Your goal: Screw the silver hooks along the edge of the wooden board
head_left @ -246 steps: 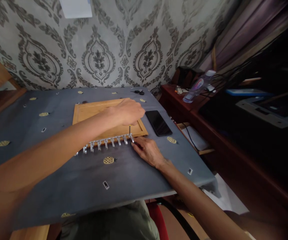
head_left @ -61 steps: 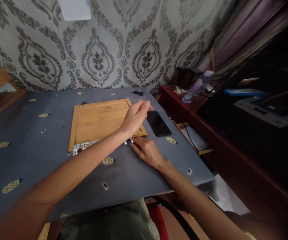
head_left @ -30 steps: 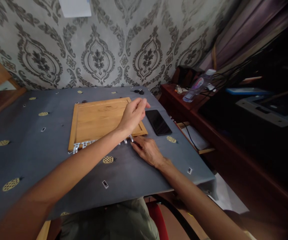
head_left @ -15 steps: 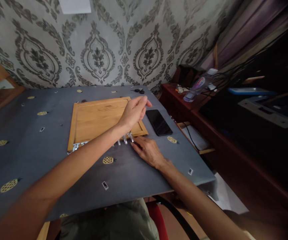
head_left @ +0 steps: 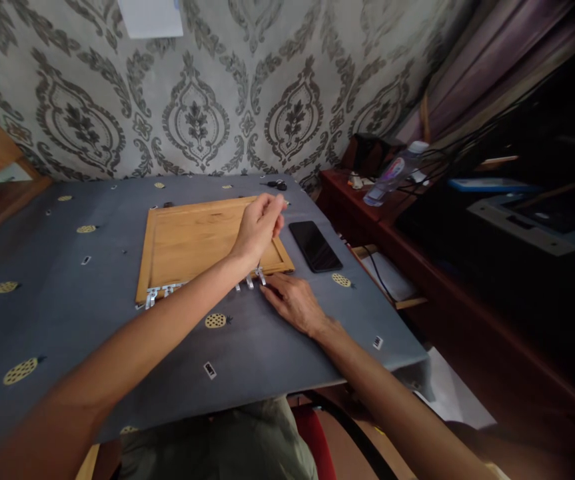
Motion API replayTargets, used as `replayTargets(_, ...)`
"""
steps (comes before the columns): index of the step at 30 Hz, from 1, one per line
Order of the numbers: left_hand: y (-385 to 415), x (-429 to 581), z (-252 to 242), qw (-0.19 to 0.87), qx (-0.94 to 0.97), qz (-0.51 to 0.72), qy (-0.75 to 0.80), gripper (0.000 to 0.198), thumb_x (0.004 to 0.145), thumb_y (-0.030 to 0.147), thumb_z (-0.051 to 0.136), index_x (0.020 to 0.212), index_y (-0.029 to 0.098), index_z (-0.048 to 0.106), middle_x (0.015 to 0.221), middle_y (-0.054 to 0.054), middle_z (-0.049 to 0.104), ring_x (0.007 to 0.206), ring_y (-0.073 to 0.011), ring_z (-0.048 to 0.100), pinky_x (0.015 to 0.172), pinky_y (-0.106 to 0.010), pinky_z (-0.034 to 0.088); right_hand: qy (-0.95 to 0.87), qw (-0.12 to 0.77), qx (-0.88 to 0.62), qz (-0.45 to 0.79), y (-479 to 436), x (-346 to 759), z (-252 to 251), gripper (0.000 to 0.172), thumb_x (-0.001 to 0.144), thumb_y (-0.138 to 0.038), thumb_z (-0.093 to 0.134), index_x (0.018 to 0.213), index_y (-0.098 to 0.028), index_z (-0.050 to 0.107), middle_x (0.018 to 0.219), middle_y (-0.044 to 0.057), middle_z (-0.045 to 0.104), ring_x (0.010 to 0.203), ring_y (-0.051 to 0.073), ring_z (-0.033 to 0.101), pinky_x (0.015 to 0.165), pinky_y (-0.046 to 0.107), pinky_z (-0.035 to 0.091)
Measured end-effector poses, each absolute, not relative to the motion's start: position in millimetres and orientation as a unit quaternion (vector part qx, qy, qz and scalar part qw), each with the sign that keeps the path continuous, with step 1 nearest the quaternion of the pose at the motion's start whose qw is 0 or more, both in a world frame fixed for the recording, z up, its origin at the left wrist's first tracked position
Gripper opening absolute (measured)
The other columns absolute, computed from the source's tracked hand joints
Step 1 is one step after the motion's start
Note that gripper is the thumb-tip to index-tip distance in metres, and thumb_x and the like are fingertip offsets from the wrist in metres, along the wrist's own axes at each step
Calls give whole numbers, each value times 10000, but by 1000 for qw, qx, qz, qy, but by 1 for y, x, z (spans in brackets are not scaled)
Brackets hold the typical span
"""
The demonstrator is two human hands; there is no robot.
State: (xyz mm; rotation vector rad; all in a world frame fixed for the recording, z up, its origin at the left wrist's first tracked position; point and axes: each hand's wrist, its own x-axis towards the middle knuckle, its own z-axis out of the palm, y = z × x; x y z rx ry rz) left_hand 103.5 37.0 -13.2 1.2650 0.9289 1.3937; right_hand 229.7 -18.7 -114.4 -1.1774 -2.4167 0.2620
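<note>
A light wooden panel with a raised frame lies on the blue-grey patterned cloth. Along its near edge sit several silver metal hinge pieces, partly hidden by my left forearm. My left hand is above the panel's right part, fingers curled round something hidden; a thin dark tip shows beneath it by the rightmost hinge piece. My right hand rests on the cloth at the panel's near right corner, its thumb and fingertips closed at the end of that hinge piece.
A black phone lies right of the panel, and keys lie behind it. On the dark red side table a clear bottle leans near cables. Patterned wallpaper stands behind.
My left hand has turned and shifted slightly left, with its fingers curled in more. My right hand stays at the same hinge piece. The view has tilted a little.
</note>
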Motion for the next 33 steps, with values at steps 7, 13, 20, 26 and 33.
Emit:
replayTargets(7, 25, 105, -7, 552, 538, 540, 338, 348, 1018, 319, 434, 716, 168, 518, 476, 92, 298, 403, -39, 249, 418, -204, 190, -871, 215, -430, 100, -19, 230, -114, 167, 973, -229, 507, 923, -178, 658, 814, 61, 703, 744, 191, 648, 667, 275, 444)
replayTargets(13, 34, 101, -5, 552, 531, 538, 352, 441, 1016, 398, 421, 655, 163, 514, 441, 95, 257, 378, -35, 209, 404, -207, 154, -871, 217, -430, 102, -18, 229, -114, 160, 966, -218, 520, 972, -166, 671, 828, 65, 712, 764, 195, 657, 684, 277, 447)
replayTargets(20, 40, 102, -7, 551, 548, 524, 350, 465, 1021, 411, 396, 640, 172, 513, 425, 90, 253, 364, -38, 218, 398, -205, 170, -871, 226, -424, 103, -18, 230, -116, 178, 975, -230, 507, 976, -172, 675, 817, 66, 708, 758, 196, 657, 681, 278, 458)
replayTargets(26, 40, 103, -5, 547, 561, 514, 348, 476, 1027, 394, 381, 624, 174, 509, 407, 90, 237, 356, -42, 234, 405, -204, 189, -872, 224, -423, 100, -17, 230, -117, 181, 976, -233, 503, 951, -171, 671, 815, 69, 707, 750, 200, 660, 679, 281, 460)
replayTargets(33, 40, 102, -11, 521, 562, 540, 348, 405, 1023, 334, 412, 675, 163, 526, 468, 79, 334, 411, -42, 301, 435, -199, 240, -872, 222, -425, 99, -19, 230, -114, 171, 974, -226, 505, 969, -167, 665, 820, 68, 707, 752, 198, 661, 681, 281, 462)
